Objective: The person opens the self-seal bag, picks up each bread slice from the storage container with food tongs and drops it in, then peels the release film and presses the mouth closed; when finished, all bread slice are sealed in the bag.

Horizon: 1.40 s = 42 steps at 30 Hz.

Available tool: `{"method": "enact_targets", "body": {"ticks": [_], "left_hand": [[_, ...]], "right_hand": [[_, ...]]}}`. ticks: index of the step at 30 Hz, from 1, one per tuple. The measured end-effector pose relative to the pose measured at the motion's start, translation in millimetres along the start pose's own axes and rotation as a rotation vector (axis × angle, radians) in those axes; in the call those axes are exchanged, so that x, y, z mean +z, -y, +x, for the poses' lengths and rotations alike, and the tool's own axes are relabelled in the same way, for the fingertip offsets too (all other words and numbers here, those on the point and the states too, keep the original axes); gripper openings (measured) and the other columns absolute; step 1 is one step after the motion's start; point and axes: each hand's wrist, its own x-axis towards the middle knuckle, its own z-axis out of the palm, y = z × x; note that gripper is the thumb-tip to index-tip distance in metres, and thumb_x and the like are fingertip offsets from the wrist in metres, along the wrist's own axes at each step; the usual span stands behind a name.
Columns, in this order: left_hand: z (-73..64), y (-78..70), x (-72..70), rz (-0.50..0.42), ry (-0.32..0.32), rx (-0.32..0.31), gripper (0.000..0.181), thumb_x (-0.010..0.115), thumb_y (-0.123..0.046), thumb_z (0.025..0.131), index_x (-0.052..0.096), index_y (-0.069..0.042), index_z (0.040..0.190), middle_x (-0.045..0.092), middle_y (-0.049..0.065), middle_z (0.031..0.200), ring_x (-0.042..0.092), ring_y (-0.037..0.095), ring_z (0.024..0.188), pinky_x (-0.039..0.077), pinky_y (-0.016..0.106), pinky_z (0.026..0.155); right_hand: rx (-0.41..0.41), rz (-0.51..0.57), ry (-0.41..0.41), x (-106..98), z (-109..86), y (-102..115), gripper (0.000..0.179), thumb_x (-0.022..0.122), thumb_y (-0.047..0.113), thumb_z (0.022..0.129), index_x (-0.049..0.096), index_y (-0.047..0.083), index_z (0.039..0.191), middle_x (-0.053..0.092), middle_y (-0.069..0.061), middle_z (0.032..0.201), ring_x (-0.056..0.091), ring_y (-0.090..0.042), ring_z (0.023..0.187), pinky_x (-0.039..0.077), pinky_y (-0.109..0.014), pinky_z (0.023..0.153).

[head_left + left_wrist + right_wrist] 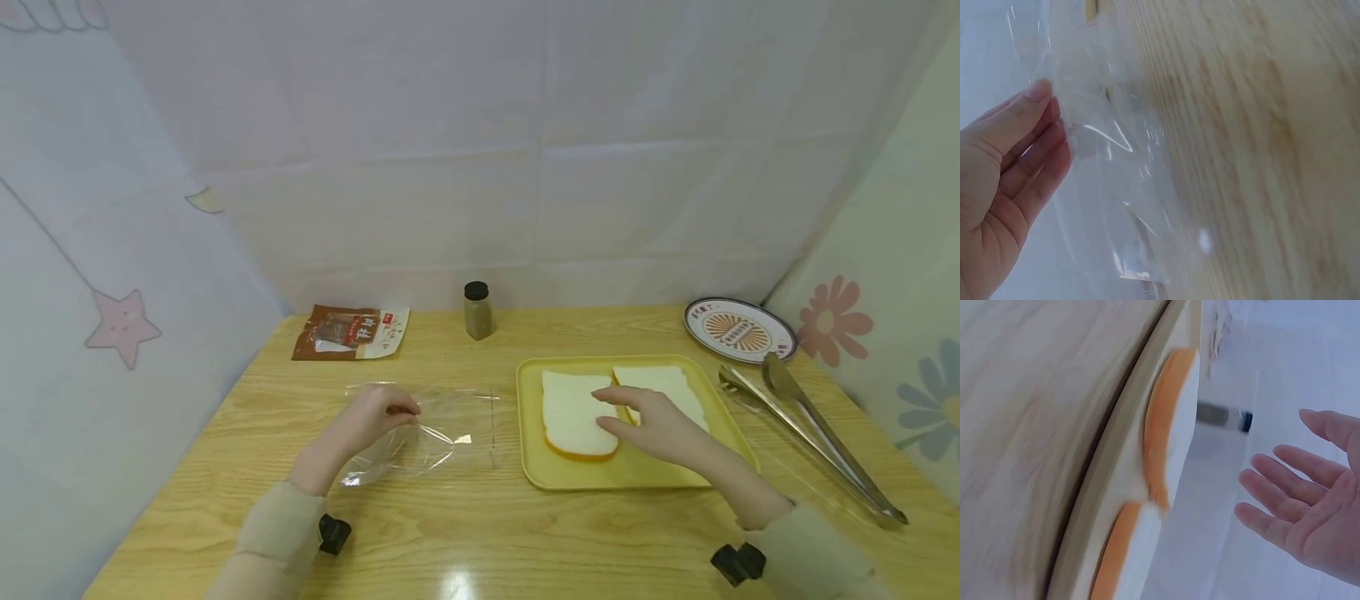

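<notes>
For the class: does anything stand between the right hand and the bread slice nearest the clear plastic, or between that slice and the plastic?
Nothing visible blocks the right hand from that bread slice. Toward the clear plastic pinched by the left hand, only the left rim of the yellow tray stands in between.

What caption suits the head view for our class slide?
Left hand pinches clear plastic; right hand hovers over bread slices on a yellow tray.
</notes>
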Motion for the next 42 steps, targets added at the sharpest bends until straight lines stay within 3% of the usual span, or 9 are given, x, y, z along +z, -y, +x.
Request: {"method": "enact_targets", "body": {"ticks": [7,9,14,16,19,21,29,36,42], "left_hand": [[-0.9,2.3,-0.9,-0.002,-0.005,-0.01,0.01,0.07,-0.004,0.082,0.074,-0.003,0.091,0.073,0.007,0.087,0.067,0.014,0.074,0.055,0.02,0.066],[-1.4,2.8,-1.1,-0.002,-0.005,-0.017,0.01,0.069,-0.004,0.082,0.074,-0.003,0.091,0.073,0.007,0.087,0.067,0.014,0.074,0.055,0.02,0.066],[-2.1,4.2,-2.1,0.012,-0.012,-0.015,0.01,0.07,-0.004,0.082,0.074,-0.003,0.091,0.073,0.006,0.087,0.067,0.014,0.075,0.056,0.021,0.066],[-2.4,4.5,-3.2,0.017,-0.02,-0.008,0.01,0.07,-0.004,0.082,0.074,-0.003,0.091,0.073,0.007,0.087,0.068,0.016,0.076,0.056,0.023,0.067],[-3.9,5.2,-5.2,0.023,-0.026,-0.005,0.01,0.07,-0.004,0.082,0.074,-0.003,0.091,0.073,0.006,0.088,0.068,0.017,0.077,0.057,0.024,0.068],[-4.7,5.9,-6.5,0.021,-0.025,0.006,0.01,0.069,-0.004,0.082,0.074,-0.003,0.091,0.073,0.006,0.087,0.068,0.017,0.078,0.057,0.025,0.069],[-3.4,7.2,-8.8,0.023,-0.02,0.006,0.01,0.07,-0.004,0.082,0.074,-0.004,0.09,0.072,0.004,0.087,0.067,0.015,0.078,0.056,0.024,0.069],[-4.7,6.4,-11.7,0.015,-0.011,-0.024,0.008,0.07,-0.004,0.082,0.074,-0.005,0.089,0.073,0.004,0.087,0.067,0.014,0.078,0.056,0.023,0.069],[-6.2,9.2,-12.3,0.023,-0.006,-0.029,0.008,0.07,-0.004,0.082,0.074,-0.005,0.089,0.073,0.004,0.087,0.068,0.015,0.079,0.057,0.024,0.07]], "right_hand": [[0.074,-0.02,-0.13,-39.9,-55.6,-34.7,0.04,0.06,0.02,0.093,0.056,-0.002,0.126,0.058,-0.024,0.126,0.051,-0.047,0.115,0.047,-0.06,0.088],[0.132,-0.086,-0.163,-52.7,-70.3,-46.3,0.041,0.062,0.023,0.092,0.057,-0.001,0.125,0.06,-0.022,0.123,0.056,-0.044,0.11,0.054,-0.047,0.085],[0.227,-0.156,-0.258,-75.8,-103.3,-81.8,0.041,0.064,0.02,0.091,0.056,-0.007,0.121,0.062,-0.029,0.113,0.063,0.0,0.084,0.053,-0.019,0.065],[0.28,-0.162,-0.275,-82.2,-114.6,-94.2,0.045,0.062,0.02,0.092,0.053,-0.011,0.122,0.059,-0.035,0.112,0.065,-0.005,0.082,0.056,-0.031,0.063],[0.376,-0.215,-0.279,-91.1,-127.3,-110.6,0.055,0.059,0.027,0.094,0.046,-0.017,0.124,0.053,-0.042,0.112,0.064,-0.044,0.085,0.053,-0.052,0.061],[0.447,-0.261,-0.266,-95.3,-132.8,-121.7,0.065,0.057,0.034,0.094,0.041,-0.021,0.125,0.048,-0.046,0.114,0.056,-0.057,0.089,0.05,-0.059,0.062],[0.567,-0.363,-0.067,-97.4,-140.6,-163.3,0.093,0.055,0.053,0.09,0.034,-0.033,0.117,0.049,-0.05,0.104,0.053,-0.061,0.087,0.048,-0.061,0.065],[0.526,-0.354,-0.018,-90.0,-133.9,-174.4,0.082,0.052,0.051,0.093,0.043,-0.03,0.102,0.059,-0.023,0.071,0.058,-0.031,0.061,0.049,-0.039,0.052],[0.517,-0.315,-0.065,-80.8,-128.8,-174.4,0.056,0.052,0.046,0.094,0.046,-0.006,0.074,0.046,-0.004,0.059,0.045,-0.016,0.051,0.038,-0.027,0.045]]}}
